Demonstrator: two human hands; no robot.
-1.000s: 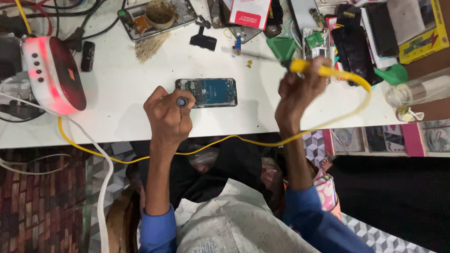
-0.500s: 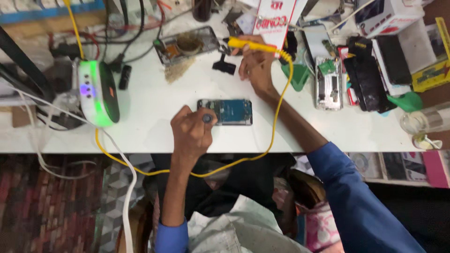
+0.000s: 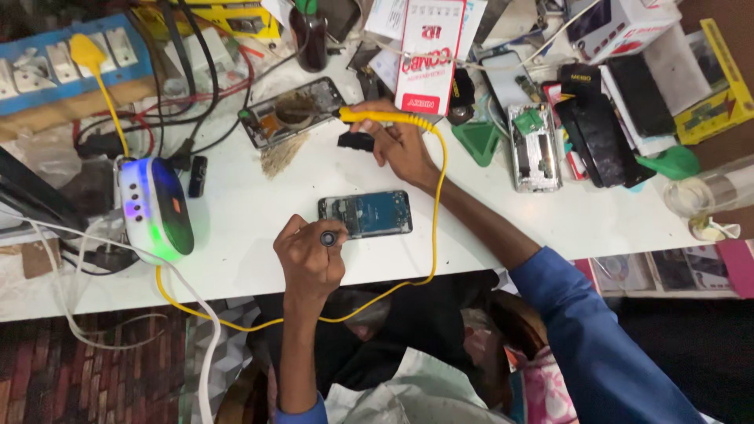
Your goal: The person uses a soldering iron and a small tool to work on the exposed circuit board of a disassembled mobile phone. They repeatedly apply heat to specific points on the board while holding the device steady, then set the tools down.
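An opened phone (image 3: 366, 214) with its blue board showing lies flat on the white table (image 3: 259, 196). My left hand (image 3: 309, 255) is closed on a small dark round-ended tool (image 3: 328, 238), its tip close to the phone's left edge. My right hand (image 3: 399, 144) reaches to the far side of the table and grips a yellow soldering iron (image 3: 385, 118). The iron's tip points left toward a tray of brownish residue (image 3: 292, 111). Its yellow cord (image 3: 437, 204) loops down past the phone and along the table's front edge.
A white and black glowing station (image 3: 155, 208) sits at the left with cables. Phone parts, a green wedge (image 3: 477, 141), a red and white box (image 3: 428, 55), a dark bottle (image 3: 312, 38) and a clear jar (image 3: 711, 196) crowd the back and right.
My right hand has carried the yellow iron from the right side out to the tray at the back. My left hand has stayed by the phone with its tool.
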